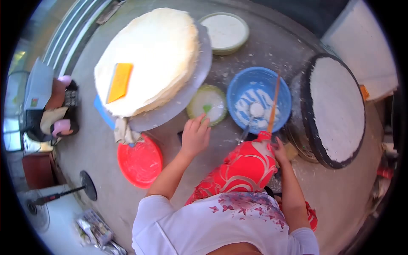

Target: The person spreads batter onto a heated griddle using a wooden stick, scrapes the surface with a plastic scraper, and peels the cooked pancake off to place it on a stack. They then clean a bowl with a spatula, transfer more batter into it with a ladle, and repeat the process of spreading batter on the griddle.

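My left hand (196, 135) reaches over the near rim of a pale green bowl (190, 109) of whitish liquid. Its bent fingertips close on a small green tool (207, 109), whose tip shows beyond them. Low beside my red-patterned lap cloth (244, 168) is my right hand (279, 151), its fingers partly hidden. Near it, a wooden stick (274, 104) leans across a blue basin (238, 78) with white batter on its bottom. A metal handle (244, 135) rests at the basin's near rim.
At upper left, a tall stack of pale round sheets (157, 46) carries a yellow scraper (120, 83). A red basin (140, 163) lies below it. On the right stands a round black-rimmed griddle (335, 110) covered in white. A tub of white powder or batter (223, 32) sits at the back.
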{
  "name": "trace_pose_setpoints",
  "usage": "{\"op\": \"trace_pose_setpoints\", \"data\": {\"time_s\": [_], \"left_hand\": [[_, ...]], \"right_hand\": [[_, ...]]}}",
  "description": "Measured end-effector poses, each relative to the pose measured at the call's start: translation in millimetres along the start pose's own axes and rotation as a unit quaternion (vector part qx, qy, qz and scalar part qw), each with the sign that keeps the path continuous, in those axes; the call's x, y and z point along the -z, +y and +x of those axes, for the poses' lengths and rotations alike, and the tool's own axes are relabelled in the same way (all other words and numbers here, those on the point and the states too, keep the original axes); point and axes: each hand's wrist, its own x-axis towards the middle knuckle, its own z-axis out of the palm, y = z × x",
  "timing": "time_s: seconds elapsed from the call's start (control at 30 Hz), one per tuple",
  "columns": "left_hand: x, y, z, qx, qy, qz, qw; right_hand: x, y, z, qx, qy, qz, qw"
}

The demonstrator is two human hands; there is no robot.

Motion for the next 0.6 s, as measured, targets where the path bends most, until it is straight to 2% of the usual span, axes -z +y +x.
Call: {"op": "trace_pose_setpoints", "data": {"time_s": [0.03, 0.07, 0.1, 0.13, 0.2, 0.23, 0.27, 0.3, 0.33, 0.4, 0.5, 0.57, 0.6], "left_hand": [[22, 5, 13, -0.048, 0.036, 0.036, 0.998], [39, -3, 21, -0.05, 0.086, 0.096, 0.99], [56, -15, 31, -0.055, 0.135, 0.152, 0.978], [75, -27, 42, 0.003, 0.145, 0.182, 0.973], [103, -67, 65, 0.086, 0.177, 0.26, 0.945], [113, -105, 68, 0.144, 0.125, 0.319, 0.928], [127, -122, 77, 0.286, 0.023, 0.326, 0.901], [129, -161, 73, 0.285, 0.028, 0.36, 0.888], [137, -181, 76, 0.329, -0.024, 0.358, 0.873], [140, -215, 75, 0.389, -0.057, 0.336, 0.856], [139, -221, 74, 0.399, -0.124, 0.327, 0.847], [138, -238, 72, 0.336, -0.103, 0.365, 0.862], [138, -243, 74, 0.308, -0.106, 0.377, 0.867]], "right_hand": [[3, 18, 0, -0.004, -0.016, -0.057, 0.998], [8, 33, 0, -0.008, -0.027, -0.115, 0.993], [10, 40, -2, -0.033, -0.062, -0.069, 0.995], [13, 46, -4, -0.059, -0.092, -0.024, 0.994], [18, 62, -7, -0.066, -0.112, -0.044, 0.991], [24, 67, -12, -0.08, -0.127, -0.065, 0.987], [28, 63, -17, -0.08, -0.106, -0.057, 0.989], [28, 55, -23, -0.091, -0.096, -0.084, 0.988], [30, 45, -33, -0.107, -0.081, -0.107, 0.985], [30, 49, -36, -0.114, -0.066, -0.085, 0.988], [30, 35, -51, -0.092, -0.041, -0.109, 0.989], [27, 41, -52, -0.095, -0.014, -0.098, 0.991], [25, 43, -53, -0.064, -0.015, -0.128, 0.99]]}}
